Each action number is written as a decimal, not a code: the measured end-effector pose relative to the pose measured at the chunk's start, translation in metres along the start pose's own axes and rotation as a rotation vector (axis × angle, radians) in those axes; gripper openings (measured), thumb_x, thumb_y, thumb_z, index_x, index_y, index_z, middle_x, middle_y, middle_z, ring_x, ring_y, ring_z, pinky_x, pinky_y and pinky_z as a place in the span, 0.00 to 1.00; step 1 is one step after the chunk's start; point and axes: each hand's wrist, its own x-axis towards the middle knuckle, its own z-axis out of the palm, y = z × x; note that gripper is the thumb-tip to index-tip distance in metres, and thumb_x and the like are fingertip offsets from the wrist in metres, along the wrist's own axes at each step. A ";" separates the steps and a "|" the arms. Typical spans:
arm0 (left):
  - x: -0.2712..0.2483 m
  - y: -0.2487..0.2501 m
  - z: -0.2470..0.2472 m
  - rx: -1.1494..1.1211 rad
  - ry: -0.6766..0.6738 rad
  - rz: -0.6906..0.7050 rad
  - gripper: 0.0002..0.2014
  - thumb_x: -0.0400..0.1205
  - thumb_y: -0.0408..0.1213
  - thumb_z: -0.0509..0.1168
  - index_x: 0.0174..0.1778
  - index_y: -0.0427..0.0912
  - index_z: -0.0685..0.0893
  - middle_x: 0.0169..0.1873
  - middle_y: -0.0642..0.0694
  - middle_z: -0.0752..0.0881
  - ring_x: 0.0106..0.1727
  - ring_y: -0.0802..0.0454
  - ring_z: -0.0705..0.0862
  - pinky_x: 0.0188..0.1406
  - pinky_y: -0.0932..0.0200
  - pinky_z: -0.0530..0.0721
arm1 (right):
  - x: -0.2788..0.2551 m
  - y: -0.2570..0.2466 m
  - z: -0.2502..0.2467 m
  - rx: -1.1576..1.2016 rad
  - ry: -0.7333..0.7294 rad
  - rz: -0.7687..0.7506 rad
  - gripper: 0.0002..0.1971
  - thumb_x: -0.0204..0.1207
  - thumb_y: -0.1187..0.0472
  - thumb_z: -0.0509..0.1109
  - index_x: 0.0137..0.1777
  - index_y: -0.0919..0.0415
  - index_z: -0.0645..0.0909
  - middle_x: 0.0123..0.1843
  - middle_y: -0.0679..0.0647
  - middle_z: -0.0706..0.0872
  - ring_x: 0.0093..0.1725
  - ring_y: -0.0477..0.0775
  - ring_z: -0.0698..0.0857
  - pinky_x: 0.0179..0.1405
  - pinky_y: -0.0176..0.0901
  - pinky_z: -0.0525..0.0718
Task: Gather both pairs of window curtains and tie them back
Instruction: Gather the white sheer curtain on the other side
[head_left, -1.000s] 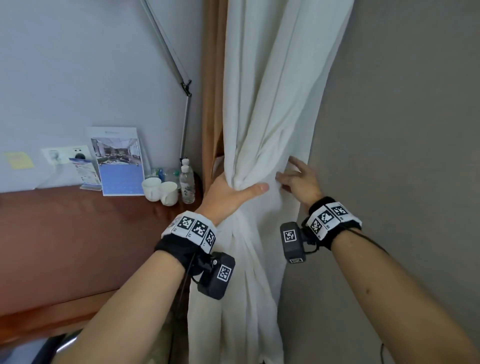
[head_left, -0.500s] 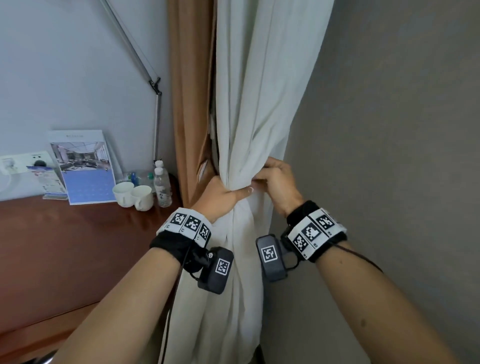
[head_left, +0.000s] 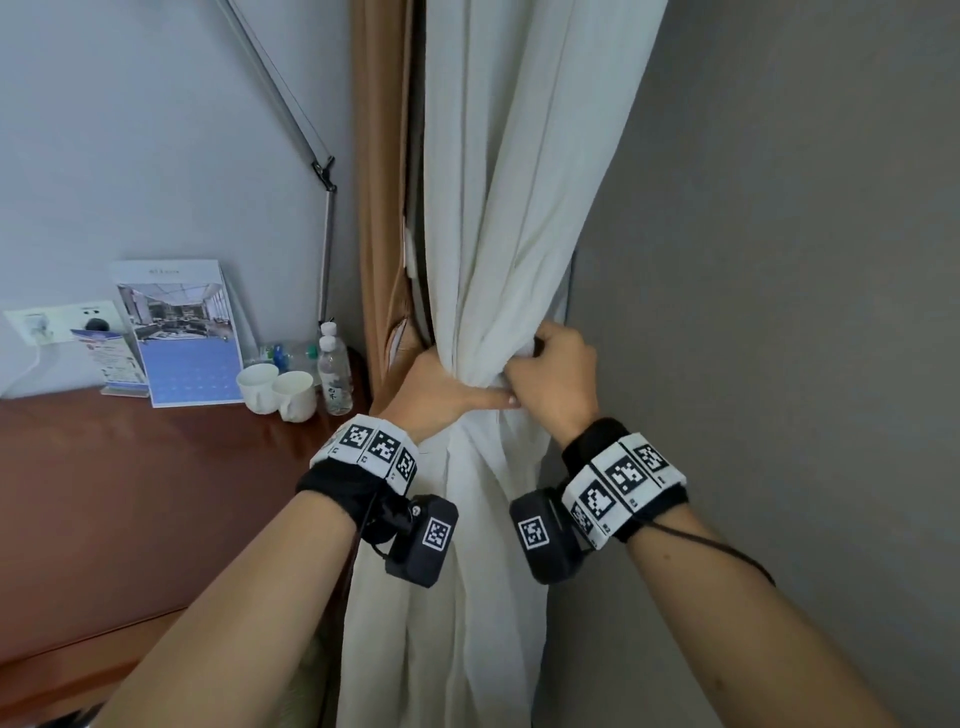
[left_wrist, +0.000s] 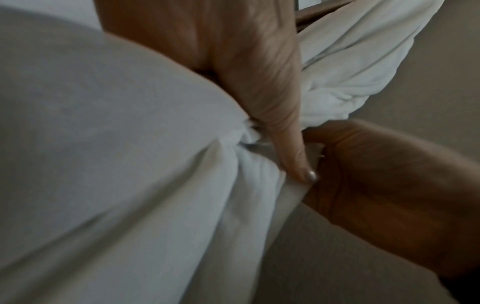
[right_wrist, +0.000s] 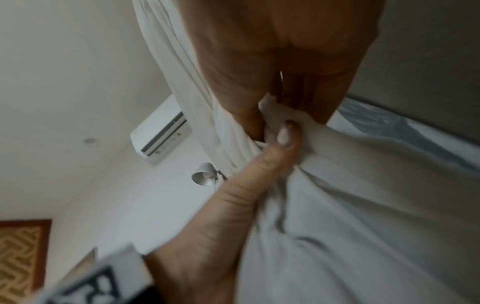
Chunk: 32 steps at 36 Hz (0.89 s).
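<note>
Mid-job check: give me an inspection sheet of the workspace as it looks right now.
Surface: brown desk at left, beside the curtains.
Job's things: white curtain bunched at hand height; brown curtain hangs behind it. No tie-back seen.
Clutter: calendar, two white cups, water bottles, leaflet stand.
Hands: left hand and right hand both grip the white bunch, touching each other.
Cables: thin cord running from the right wristband.
Surroundings: grey wall at right; lamp arm, wall socket.
</note>
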 end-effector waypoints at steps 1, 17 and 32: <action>0.001 -0.001 0.001 -0.006 -0.011 -0.002 0.27 0.63 0.19 0.80 0.56 0.42 0.86 0.52 0.50 0.90 0.51 0.66 0.88 0.48 0.72 0.82 | -0.001 -0.005 -0.001 0.000 -0.045 -0.015 0.06 0.71 0.71 0.66 0.37 0.62 0.82 0.34 0.49 0.85 0.35 0.42 0.81 0.32 0.28 0.78; 0.002 -0.008 -0.015 0.171 0.109 -0.155 0.21 0.76 0.19 0.63 0.60 0.45 0.78 0.50 0.48 0.83 0.52 0.51 0.80 0.39 0.66 0.77 | 0.031 0.016 -0.027 0.408 -0.003 0.413 0.45 0.56 0.65 0.71 0.80 0.58 0.67 0.76 0.54 0.72 0.72 0.55 0.72 0.61 0.45 0.71; -0.006 -0.028 0.000 0.234 0.132 -0.166 0.22 0.72 0.28 0.72 0.63 0.43 0.83 0.54 0.50 0.87 0.60 0.50 0.85 0.62 0.54 0.82 | -0.012 -0.004 -0.006 0.686 -0.045 0.141 0.36 0.64 0.37 0.76 0.70 0.51 0.74 0.69 0.51 0.82 0.67 0.46 0.83 0.72 0.50 0.78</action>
